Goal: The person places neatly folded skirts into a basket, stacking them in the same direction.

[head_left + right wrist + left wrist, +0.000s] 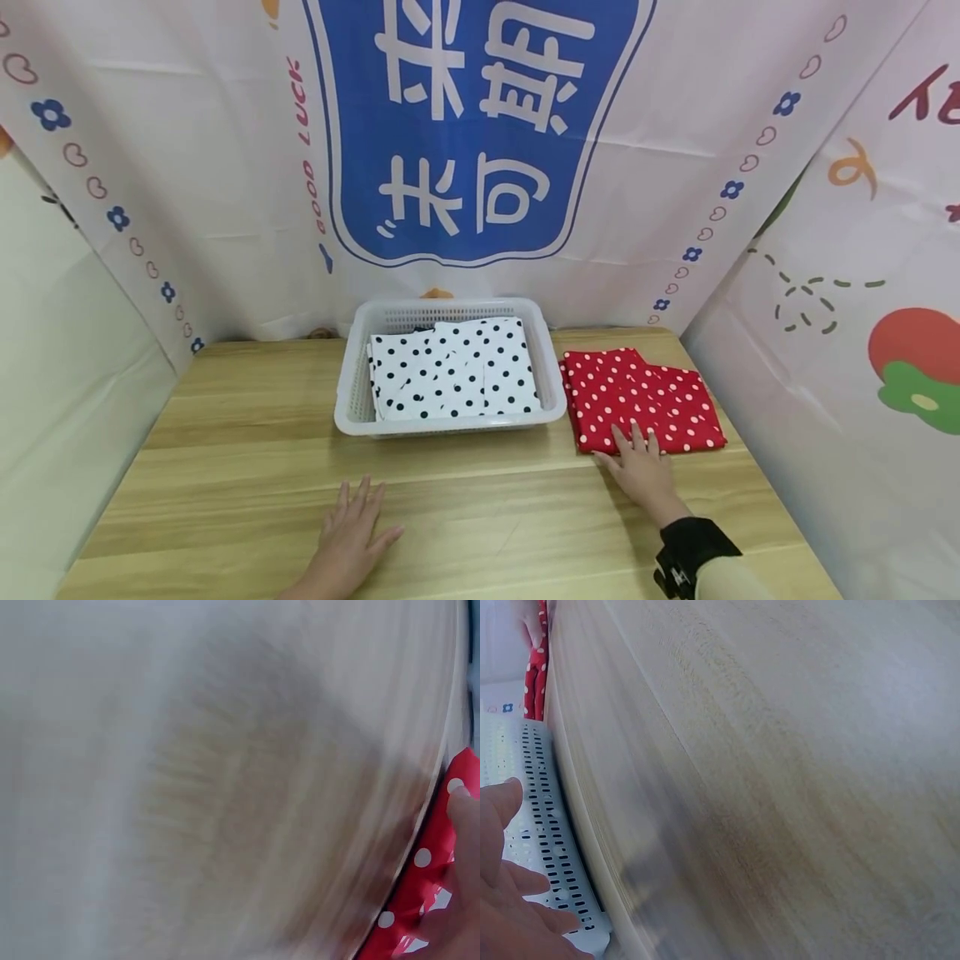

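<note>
A folded red cloth with white dots point(637, 400) lies on the table, right of the basket. At its near edge is my right hand point(641, 475), fingers spread and fingertips over the cloth. The right wrist view shows part of this hand point(461, 877) against the red cloth point(420, 877); whether it presses down I cannot tell. My left hand point(347, 537) is spread with nothing in it, over the table in front of the basket. A white plastic basket point(345, 392) holds a folded white cloth with black dots point(457, 371).
The wooden table point(225, 467) carries the basket near its back edge. A white printed curtain with a blue panel point(465, 133) hangs behind. More white sheeting stands at the left point(67, 358) and right point(817, 400) sides. A dark band point(693, 550) circles the right wrist.
</note>
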A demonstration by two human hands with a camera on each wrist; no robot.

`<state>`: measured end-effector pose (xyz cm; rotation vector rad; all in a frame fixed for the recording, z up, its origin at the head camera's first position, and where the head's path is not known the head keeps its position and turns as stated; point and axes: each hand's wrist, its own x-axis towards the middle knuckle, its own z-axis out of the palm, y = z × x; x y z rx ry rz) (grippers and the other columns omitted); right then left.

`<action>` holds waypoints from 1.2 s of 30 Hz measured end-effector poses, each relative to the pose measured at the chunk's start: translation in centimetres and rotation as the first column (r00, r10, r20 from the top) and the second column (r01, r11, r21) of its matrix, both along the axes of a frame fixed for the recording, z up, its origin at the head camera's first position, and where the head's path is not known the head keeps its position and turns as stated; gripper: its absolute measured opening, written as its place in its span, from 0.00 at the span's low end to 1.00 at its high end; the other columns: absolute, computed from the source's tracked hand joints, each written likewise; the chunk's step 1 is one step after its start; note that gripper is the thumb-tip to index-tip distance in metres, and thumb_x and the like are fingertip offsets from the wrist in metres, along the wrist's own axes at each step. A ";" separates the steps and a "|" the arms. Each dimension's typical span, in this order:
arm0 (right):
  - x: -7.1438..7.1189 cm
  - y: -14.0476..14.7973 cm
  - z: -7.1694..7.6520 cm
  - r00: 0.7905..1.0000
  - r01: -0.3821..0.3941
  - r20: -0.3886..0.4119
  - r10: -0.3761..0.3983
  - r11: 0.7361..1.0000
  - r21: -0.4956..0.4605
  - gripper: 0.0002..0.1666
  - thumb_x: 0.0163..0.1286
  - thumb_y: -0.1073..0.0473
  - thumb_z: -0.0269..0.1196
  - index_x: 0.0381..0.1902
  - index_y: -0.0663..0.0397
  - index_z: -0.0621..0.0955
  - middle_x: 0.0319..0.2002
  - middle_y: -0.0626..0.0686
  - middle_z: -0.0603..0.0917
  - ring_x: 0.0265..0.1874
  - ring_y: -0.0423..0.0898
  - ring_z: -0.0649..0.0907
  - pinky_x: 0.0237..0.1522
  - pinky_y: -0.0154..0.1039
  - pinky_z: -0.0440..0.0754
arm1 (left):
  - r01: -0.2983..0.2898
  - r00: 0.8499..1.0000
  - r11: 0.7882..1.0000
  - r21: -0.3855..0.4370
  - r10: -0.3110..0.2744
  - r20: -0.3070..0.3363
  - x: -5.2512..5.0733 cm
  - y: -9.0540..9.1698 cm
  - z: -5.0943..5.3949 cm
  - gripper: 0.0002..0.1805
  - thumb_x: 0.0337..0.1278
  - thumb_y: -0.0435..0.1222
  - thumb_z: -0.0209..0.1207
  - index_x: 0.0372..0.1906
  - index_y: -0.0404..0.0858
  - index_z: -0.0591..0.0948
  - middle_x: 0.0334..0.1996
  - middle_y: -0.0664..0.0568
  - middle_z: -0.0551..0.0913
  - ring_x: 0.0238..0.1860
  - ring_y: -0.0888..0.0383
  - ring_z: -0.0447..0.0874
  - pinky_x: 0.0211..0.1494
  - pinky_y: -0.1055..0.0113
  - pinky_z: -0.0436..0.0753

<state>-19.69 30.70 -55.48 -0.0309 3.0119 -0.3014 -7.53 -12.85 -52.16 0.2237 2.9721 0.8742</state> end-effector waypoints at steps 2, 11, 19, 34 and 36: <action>0.6 0.0 0.0 1.000 -0.001 -0.013 0.001 1.000 0.009 0.45 0.68 0.34 0.56 0.71 0.60 0.66 0.69 0.75 0.59 0.66 0.79 0.54 0.57 0.76 0.58 | -0.004 1.000 1.000 0.005 0.004 0.008 0.0 0.0 0.1 0.38 0.61 0.49 0.60 0.66 0.26 0.67 0.68 0.25 0.57 0.68 0.21 0.45 0.58 0.22 0.50; 3.7 -0.3 -0.1 1.000 0.013 -0.010 -0.013 1.000 0.014 0.40 0.70 0.38 0.56 0.70 0.57 0.67 0.69 0.74 0.60 0.66 0.78 0.55 0.56 0.77 0.60 | -0.019 1.000 0.999 0.026 0.019 0.006 -0.1 -0.1 -0.3 0.37 0.60 0.46 0.62 0.66 0.26 0.68 0.68 0.24 0.58 0.67 0.21 0.46 0.58 0.22 0.49; 6.3 -1.4 -0.3 0.999 -0.005 -0.053 0.010 0.996 0.090 0.36 0.69 0.38 0.58 0.66 0.53 0.74 0.64 0.72 0.68 0.60 0.75 0.66 0.53 0.75 0.65 | -0.008 0.999 1.000 0.015 0.007 0.043 -0.3 -0.1 -0.1 0.38 0.62 0.48 0.60 0.67 0.26 0.66 0.68 0.24 0.57 0.68 0.22 0.44 0.59 0.23 0.49; 10.1 -3.1 -0.3 0.999 -0.028 0.019 0.027 0.998 0.049 0.36 0.63 0.36 0.63 0.63 0.50 0.78 0.59 0.65 0.73 0.56 0.66 0.70 0.54 0.70 0.67 | -0.009 0.999 1.000 0.018 0.009 0.045 -0.5 -0.2 -0.1 0.37 0.61 0.47 0.61 0.65 0.25 0.68 0.67 0.23 0.58 0.67 0.21 0.45 0.59 0.23 0.50; 10.5 -3.3 -0.4 0.999 -0.045 0.012 0.044 0.998 0.047 0.36 0.63 0.36 0.63 0.62 0.50 0.78 0.58 0.64 0.74 0.56 0.66 0.71 0.54 0.70 0.67 | -0.010 0.999 1.000 0.018 0.009 0.047 -0.5 -0.2 0.1 0.37 0.61 0.47 0.61 0.65 0.25 0.68 0.67 0.23 0.58 0.67 0.21 0.45 0.59 0.23 0.50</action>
